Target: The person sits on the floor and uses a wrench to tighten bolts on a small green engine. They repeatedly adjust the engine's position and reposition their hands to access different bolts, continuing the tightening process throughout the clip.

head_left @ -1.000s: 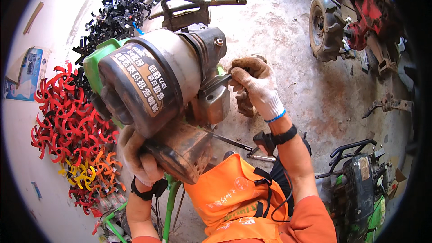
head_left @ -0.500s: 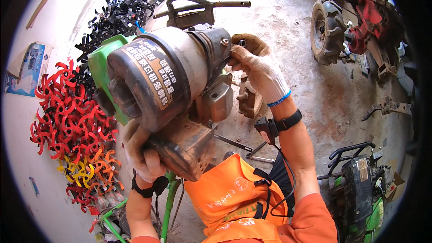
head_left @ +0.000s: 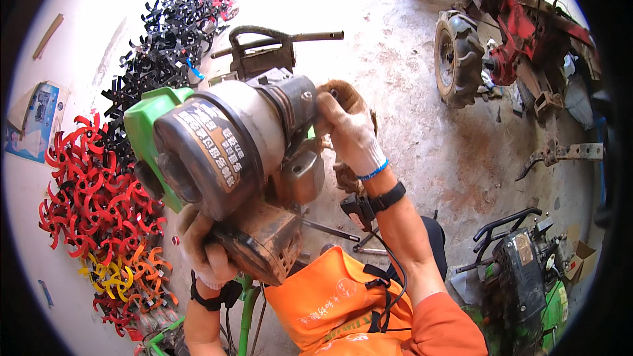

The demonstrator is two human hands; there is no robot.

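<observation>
1. Your left hand (head_left: pixel 200 245), in a soiled pale glove, is curled around the left side of a brown, dirt-caked boxy part (head_left: pixel 257 240) — fingers and thumb gripping it.
2. Your right hand (head_left: pixel 346 115), in a glove with a blue-edged cuff, is closed, thumb and fingers pinching a small dark tubular piece (head_left: pixel 334 93); its round end shows between them, just beside the engine's dark upper-right end.
3. The engine (head_left: pixel 227 148) sits in front of you, left of the middle of the view, with your right hand at its right and your left hand below. It has a green cover (head_left: pixel 150 113) on the left, a rounded black cover facing you and a pale band behind that. A dull metal box (head_left: pixel 301 177) sits low on its right side, above the boxy part.
4. Black straps circle both your wrists, and an orange apron (head_left: pixel 330 300) covers your front.
5. Along the wall to your left lie heaped curved blades: black (head_left: pixel 161 53), red (head_left: pixel 99 191), yellow (head_left: pixel 109 277) and orange (head_left: pixel 151 267).
6. To your right, on the stained floor (head_left: pixel 415 158), stand a red machine (head_left: pixel 527 39) with a treaded wheel (head_left: pixel 456 59) and, nearer you, a black-and-green machine (head_left: pixel 527 277).
</observation>
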